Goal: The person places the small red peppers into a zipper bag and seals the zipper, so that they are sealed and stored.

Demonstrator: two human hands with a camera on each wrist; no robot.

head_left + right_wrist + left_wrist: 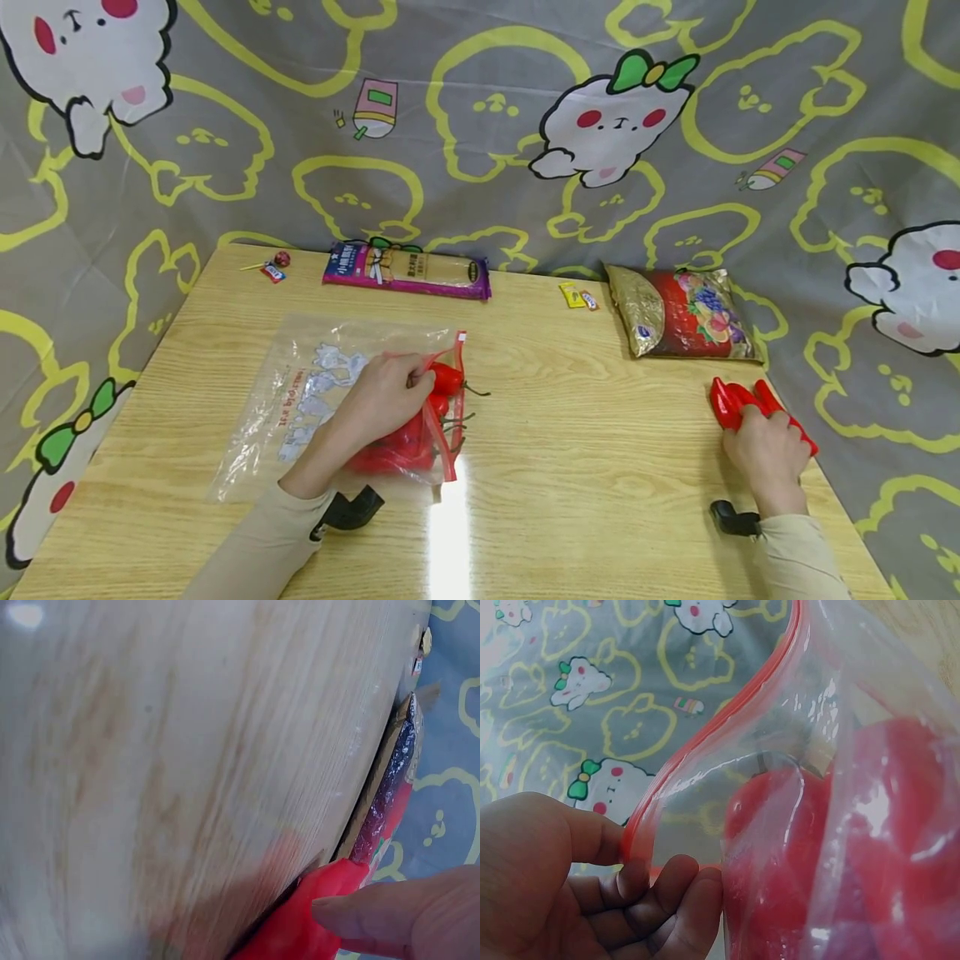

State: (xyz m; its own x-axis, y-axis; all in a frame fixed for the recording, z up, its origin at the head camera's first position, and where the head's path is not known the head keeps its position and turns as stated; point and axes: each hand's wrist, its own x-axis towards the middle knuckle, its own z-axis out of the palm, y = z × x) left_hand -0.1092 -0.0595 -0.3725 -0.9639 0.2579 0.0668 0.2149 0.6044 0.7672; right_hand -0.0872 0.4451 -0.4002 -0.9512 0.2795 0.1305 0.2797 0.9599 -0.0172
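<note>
Looking down from the head, we see the clear zip bag (251, 433) lying flat on the table (585, 442), left of centre, with its mouth turned to the right and the bagged peppers (397, 446) bunched near it, stems poking out. Our left hand (386, 396) is curled at the mouth, gripping the plastic. Over at the right edge, our right hand (768, 454) closes from above round a cluster of loose peppers (726, 406), just in front of the gold packet (652, 321).

From the left wrist, we find thumb and forefinger pinching the red zip strip (724, 716), the other fingers bent just below it. We judge the film thin, limp and slippery, so the firmer strip is the better place to hold; the peppers should weigh the bag down somewhat.

From the right wrist, we make out one digit pressed along a glossy red side; the rest of the grip is out of sight. We expect these peppers to be light, smooth and apt to slide apart. Their thick middles offer the surest hold, while the thin stems look easy to snap.
</note>
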